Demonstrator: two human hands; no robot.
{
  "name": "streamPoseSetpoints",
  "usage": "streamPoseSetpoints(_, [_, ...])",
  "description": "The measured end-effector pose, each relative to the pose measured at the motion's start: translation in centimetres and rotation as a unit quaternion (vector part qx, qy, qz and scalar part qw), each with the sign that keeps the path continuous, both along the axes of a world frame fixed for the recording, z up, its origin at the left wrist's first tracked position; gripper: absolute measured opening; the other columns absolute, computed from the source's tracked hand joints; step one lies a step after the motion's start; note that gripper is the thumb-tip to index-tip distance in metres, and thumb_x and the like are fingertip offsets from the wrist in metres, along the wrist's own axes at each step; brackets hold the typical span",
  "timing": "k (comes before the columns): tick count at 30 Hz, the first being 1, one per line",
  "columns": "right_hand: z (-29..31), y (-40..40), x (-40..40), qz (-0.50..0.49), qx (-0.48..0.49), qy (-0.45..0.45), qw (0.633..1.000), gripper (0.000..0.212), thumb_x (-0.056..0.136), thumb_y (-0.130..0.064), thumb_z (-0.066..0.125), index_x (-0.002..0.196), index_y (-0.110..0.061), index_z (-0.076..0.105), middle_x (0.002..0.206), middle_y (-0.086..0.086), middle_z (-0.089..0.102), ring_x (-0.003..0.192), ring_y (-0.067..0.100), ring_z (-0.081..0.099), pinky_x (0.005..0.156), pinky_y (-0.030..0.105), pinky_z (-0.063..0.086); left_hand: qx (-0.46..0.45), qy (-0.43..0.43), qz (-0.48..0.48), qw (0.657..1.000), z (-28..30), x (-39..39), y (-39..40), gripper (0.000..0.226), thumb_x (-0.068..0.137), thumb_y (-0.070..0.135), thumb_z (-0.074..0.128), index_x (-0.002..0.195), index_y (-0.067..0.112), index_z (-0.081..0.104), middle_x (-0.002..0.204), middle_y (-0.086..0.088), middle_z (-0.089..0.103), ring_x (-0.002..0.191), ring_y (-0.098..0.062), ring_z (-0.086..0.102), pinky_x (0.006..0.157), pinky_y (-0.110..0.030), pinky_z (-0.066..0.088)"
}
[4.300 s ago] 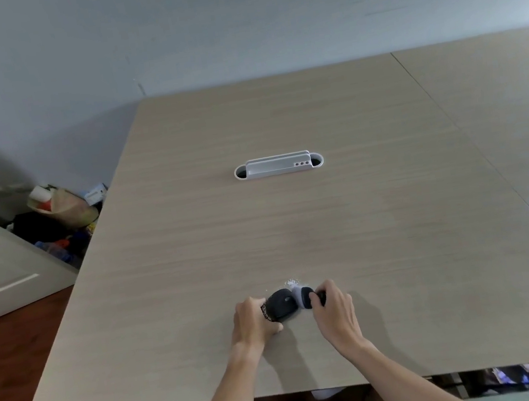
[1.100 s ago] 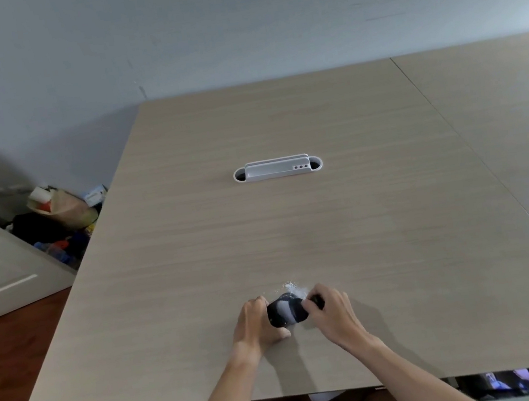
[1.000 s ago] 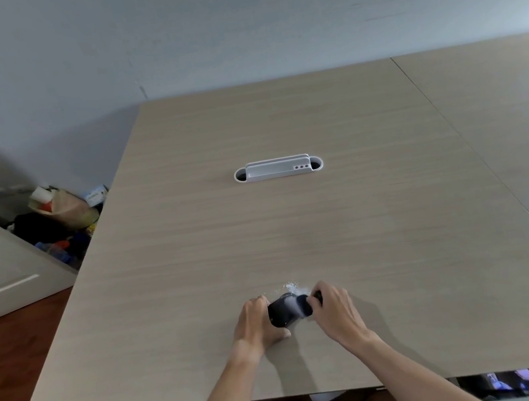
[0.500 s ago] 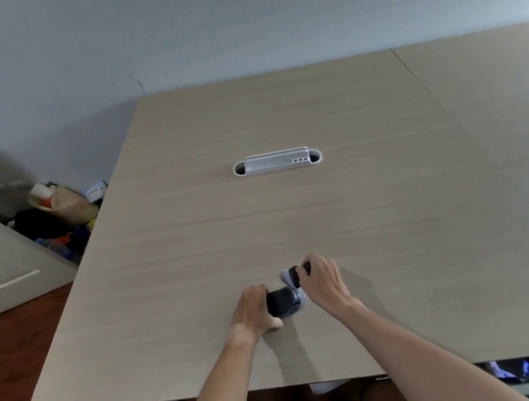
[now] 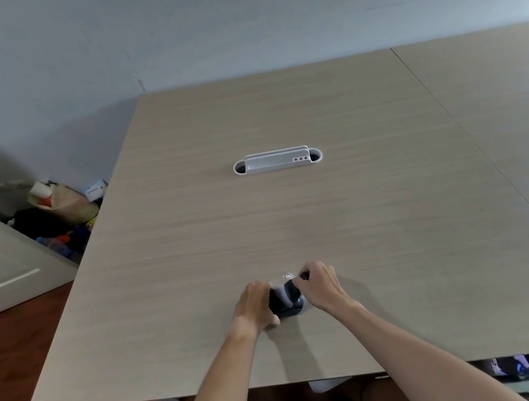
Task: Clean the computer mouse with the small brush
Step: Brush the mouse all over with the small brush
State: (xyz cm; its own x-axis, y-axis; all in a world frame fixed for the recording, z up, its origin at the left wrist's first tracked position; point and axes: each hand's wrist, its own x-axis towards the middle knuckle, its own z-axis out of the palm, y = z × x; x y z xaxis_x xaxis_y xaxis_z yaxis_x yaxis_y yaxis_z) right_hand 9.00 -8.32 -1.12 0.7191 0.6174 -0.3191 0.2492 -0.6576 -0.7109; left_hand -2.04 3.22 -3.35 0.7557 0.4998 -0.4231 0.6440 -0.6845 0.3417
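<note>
Head view: I have the mouse (image 5: 287,301) on the table (image 5: 294,223), low in the frame just left of centre, pinned between my two hands. Its long axis seems to run up and slightly to the right in the picture, the rounded near end toward me, though my fingers cover both flanks, so I cannot tell where the front ends. My left hand (image 5: 255,306) is wrapped around its left side, holding it. My right hand (image 5: 319,286) is pinched shut on the brush (image 5: 303,276), of which only a dark stub peeks out above my knuckles. A pale streak lies across the dark shell (bristles or a light part of the mouse, I cannot tell which). A little white fluff (image 5: 289,275) sits on the table just above the mouse. Half a second ago my right hand was higher and left of where it is now, over the mouse's far end; it has since come down along the right side. The white holder (image 5: 277,161) stands well apart at centre frame.
</note>
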Motion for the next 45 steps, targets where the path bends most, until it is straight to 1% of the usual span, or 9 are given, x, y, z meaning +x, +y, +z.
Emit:
streamPoseSetpoints(4, [0.6, -0.3, 0.2, -0.008, -0.023, -0.055, 0.998, 0.018, 0.086, -0.012, 0.047, 0.078, 0.003, 0.054, 0.069, 0.011, 0.05, 0.06, 0.028, 0.042, 0.046, 0.034, 0.026, -0.005, -0.007, 0.006, 1.0, 0.0, -0.1, 0.1, 0.026, 0.049, 0.012, 0.076, 0.066, 0.012, 0.056, 0.076, -0.01, 0.067, 0.075, -0.031, 0.063, 0.054, -0.028, 0.036])
streamPoseSetpoints(11, [0.4, 0.8, 0.4, -0.055, -0.042, 0.068, 0.995, 0.02, 0.069, -0.004, 0.055, 0.051, -0.003, 0.047, 0.049, 0.012, 0.043, 0.045, 0.028, 0.043, 0.043, 0.034, 0.038, -0.027, -0.002, 0.001, 1.0, 0.3, -0.1, -0.1, 0.042, 0.05, 0.01, 0.089, 0.088, 0.018, 0.07, 0.092, -0.006, 0.071, 0.09, -0.025, 0.066, 0.063, -0.026, 0.041])
streamPoseSetpoints(15, [0.4, 0.2, 1.0, -0.064, -0.028, -0.02, 0.997, 0.035, 0.073, -0.001, 0.049, 0.052, -0.013, 0.024, 0.051, 0.003, 0.026, 0.051, 0.023, 0.023, 0.044, 0.03, 0.017, -0.022, -0.015, 0.001, 1.0, 0.6, -0.3, -0.3, 0.042, 0.049, 0.01, 0.089, 0.087, 0.013, 0.07, 0.089, -0.008, 0.071, 0.087, -0.026, 0.066, 0.061, -0.026, 0.038])
streamPoseSetpoints(18, [0.8, -0.6, 1.0, -0.069, 0.024, 0.011, 0.997, 0.03, 0.071, -0.007, 0.056, 0.052, -0.008, 0.032, 0.05, 0.007, 0.029, 0.052, 0.021, 0.024, 0.047, 0.031, 0.021, -0.023, -0.012, -0.004, 1.0, 0.7, -0.3, -0.2, 0.042, 0.05, 0.009, 0.089, 0.088, 0.015, 0.071, 0.089, -0.007, 0.072, 0.086, -0.026, 0.065, 0.062, -0.026, 0.04])
streamPoseSetpoints(21, [-0.2, -2.2, 0.1, -0.03, -0.001, 0.046, 0.999, 0.025, 0.07, -0.015, 0.06, 0.06, 0.004, 0.05, 0.049, 0.009, 0.047, 0.049, 0.026, 0.047, 0.047, 0.032, 0.037, -0.023, -0.004, -0.002, 1.0, 0.8, -0.3, -0.2, 0.031, 0.049, 0.004, 0.081, 0.073, 0.014, 0.064, 0.08, -0.009, 0.072, 0.08, -0.029, 0.066, 0.058, -0.029, 0.044])
streamPoseSetpoints(26, [-0.9, -4.1, -1.9, -0.076, 0.014, -0.044, 0.996, 0.02, 0.085, -0.018, 0.056, 0.07, -0.008, 0.049, 0.065, 0.003, 0.054, 0.058, 0.017, 0.044, 0.049, 0.031, 0.031, -0.035, 0.005, 0.002, 0.999, 0.6, -0.3, 0.1, 0.036, 0.043, 0.011, 0.083, 0.073, 0.013, 0.064, 0.073, -0.005, 0.068, 0.074, -0.026, 0.066, 0.053, -0.026, 0.04])
streamPoseSetpoints(31, [-1.4, -3.5, -3.5, 0.023, 0.039, -0.002, 0.999, 0.013, 0.082, -0.016, 0.061, 0.072, -0.013, 0.053, 0.065, -0.001, 0.054, 0.063, 0.017, 0.049, 0.051, 0.02, 0.035, -0.034, -0.025, 0.018, 0.999, 0.6, -0.3, -0.1, 0.023, 0.05, 0.017, 0.071, 0.061, 0.01, 0.051, 0.065, -0.011, 0.066, 0.065, -0.032, 0.062, 0.048, -0.027, 0.036])
streamPoseSetpoints(41, [0.6, 1.7, -1.6, -0.045, -0.012, 0.003, 0.999, 0.039, 0.077, -0.011, 0.056, 0.05, -0.012, 0.028, 0.051, 0.006, 0.032, 0.059, 0.028, 0.033, 0.047, 0.036, 0.021, -0.025, -0.036, 0.008, 0.999, 0.1, -0.6, -0.2, 0.025, 0.056, 0.01, 0.075, 0.078, 0.015, 0.064, 0.086, -0.006, 0.072, 0.084, -0.028, 0.063, 0.06, -0.026, 0.039])
streamPoseSetpoints(45, [0.8, 1.7, -0.2, -0.038, 0.003, -0.03, 0.999, 0.032, 0.08, -0.009, 0.049, 0.056, -0.013, 0.029, 0.061, 0.01, 0.041, 0.059, 0.03, 0.034, 0.046, 0.035, 0.02, -0.024, -0.034, 0.02, 0.999, -0.7, -0.8, 0.1, 0.05, 0.057, 0.018, 0.08, 0.104, 0.013, 0.065, 0.103, -0.006, 0.069, 0.101, -0.027, 0.058, 0.075, -0.031, 0.05])
